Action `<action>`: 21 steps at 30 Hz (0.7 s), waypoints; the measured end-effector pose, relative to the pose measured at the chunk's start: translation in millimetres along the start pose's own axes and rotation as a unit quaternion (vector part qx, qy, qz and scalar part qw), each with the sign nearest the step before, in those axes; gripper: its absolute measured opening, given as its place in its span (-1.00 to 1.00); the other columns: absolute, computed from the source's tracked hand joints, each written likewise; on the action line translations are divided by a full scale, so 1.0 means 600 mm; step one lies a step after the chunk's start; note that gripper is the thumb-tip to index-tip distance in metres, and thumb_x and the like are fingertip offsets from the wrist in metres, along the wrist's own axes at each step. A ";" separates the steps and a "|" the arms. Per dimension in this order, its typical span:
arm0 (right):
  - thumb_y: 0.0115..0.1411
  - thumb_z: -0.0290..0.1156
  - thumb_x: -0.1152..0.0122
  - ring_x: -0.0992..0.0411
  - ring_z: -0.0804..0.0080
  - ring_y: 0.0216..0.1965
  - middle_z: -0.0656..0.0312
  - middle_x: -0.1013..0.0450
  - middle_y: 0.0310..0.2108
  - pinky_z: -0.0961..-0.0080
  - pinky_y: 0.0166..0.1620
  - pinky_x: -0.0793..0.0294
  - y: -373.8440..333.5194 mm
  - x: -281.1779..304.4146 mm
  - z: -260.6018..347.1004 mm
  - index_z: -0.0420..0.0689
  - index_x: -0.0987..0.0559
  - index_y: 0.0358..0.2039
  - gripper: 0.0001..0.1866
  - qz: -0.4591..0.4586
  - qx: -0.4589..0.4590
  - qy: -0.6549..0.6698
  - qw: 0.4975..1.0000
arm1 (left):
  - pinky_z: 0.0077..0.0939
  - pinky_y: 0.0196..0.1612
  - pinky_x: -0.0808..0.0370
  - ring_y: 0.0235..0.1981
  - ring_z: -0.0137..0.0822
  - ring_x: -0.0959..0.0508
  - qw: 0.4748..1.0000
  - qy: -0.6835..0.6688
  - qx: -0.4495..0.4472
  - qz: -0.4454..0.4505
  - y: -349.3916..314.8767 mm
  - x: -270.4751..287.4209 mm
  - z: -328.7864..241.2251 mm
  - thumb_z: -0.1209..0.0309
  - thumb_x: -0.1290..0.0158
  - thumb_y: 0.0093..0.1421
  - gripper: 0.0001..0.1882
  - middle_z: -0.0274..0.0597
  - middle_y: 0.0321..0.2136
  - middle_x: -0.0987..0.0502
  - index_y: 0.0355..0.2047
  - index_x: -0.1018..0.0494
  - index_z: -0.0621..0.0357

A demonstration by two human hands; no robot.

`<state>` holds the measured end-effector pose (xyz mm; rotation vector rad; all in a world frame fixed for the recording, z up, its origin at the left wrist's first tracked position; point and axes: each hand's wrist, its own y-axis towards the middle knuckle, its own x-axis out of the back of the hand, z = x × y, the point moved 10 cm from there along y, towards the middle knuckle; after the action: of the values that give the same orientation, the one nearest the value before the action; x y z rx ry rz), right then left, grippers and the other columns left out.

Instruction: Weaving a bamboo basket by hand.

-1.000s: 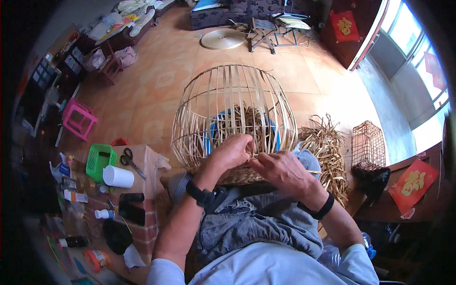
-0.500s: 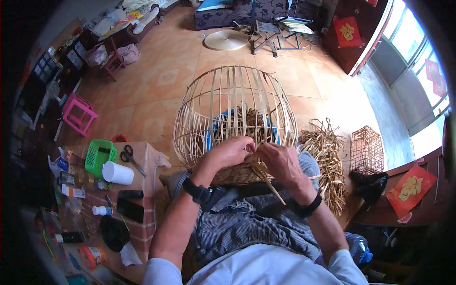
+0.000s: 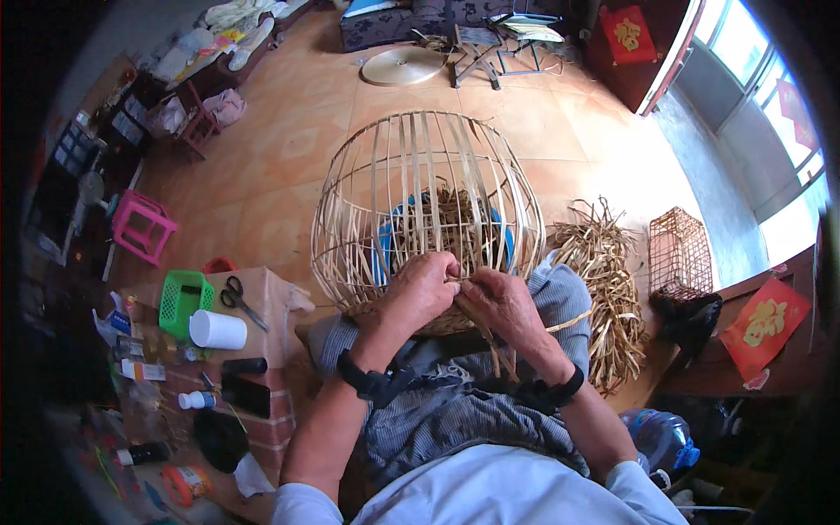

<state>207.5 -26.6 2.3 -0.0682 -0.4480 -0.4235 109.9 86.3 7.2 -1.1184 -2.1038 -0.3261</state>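
An open-ribbed basket of pale thin splints rests against my lap, its near part closely woven. My left hand is closed at the near side of the basket, thumb and fingers pinched together on a dried plant strip. Right beside it, my right hand pinches the same brownish strip, whose loose ends hang toward my lap. The exact spot where the strip meets the ribs is hidden by my fingers. Through the ribs shows a blue-rimmed tub holding more dried strips.
To the right lie a heap of dried strips and a wire-like cage basket. On the left table are scissors, a white cup, a green basket and bottles. A pink stool stands farther left.
My two hands have come closer together at the basket's near side. The strip's loose end, earlier slanting out to the right, now hangs more steeply. The whole view has shifted slightly.
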 end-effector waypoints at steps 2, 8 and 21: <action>0.37 -0.28 -0.38 -0.46 0.17 -0.55 -0.07 -0.49 -0.54 0.23 -0.39 -0.47 -0.001 0.001 0.020 -0.28 -0.64 -0.25 -0.73 0.011 0.014 -0.019 1.000 | -0.12 -0.03 -0.63 -0.13 0.08 -0.73 1.000 0.003 -0.001 0.003 0.000 0.001 -0.002 0.46 -0.32 0.15 -0.77 0.12 -0.24 -0.72 -0.18 -0.65 0.25; 0.42 -0.22 -0.29 -0.58 -0.16 -0.46 -0.14 -0.52 -0.53 0.01 -0.40 -0.49 -0.008 -0.003 0.042 -0.22 -0.54 -0.32 -0.69 0.000 0.106 -0.132 0.986 | -0.07 -0.04 -0.65 -0.18 0.13 -0.73 0.999 0.036 -0.016 -0.010 0.007 -0.002 -0.011 0.54 -0.18 0.13 -0.79 0.17 -0.27 -0.72 -0.21 -0.68 0.25; 0.31 -0.37 -0.22 -0.59 -0.18 -0.48 -0.08 -0.53 -0.58 -0.05 -0.44 -0.52 -0.017 -0.009 0.069 -0.18 -0.55 -0.32 -0.85 0.023 0.155 -0.276 0.948 | -0.26 0.04 -0.60 -0.14 -0.11 -0.71 0.966 0.031 -0.036 0.255 0.044 -0.017 -0.005 0.39 -0.10 0.24 -0.68 0.07 -0.24 -0.72 -0.06 -0.68 0.25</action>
<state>182.2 -27.4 36.7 0.1122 -1.0604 -0.2787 136.4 94.1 -0.8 -1.6182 -1.6815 -0.1863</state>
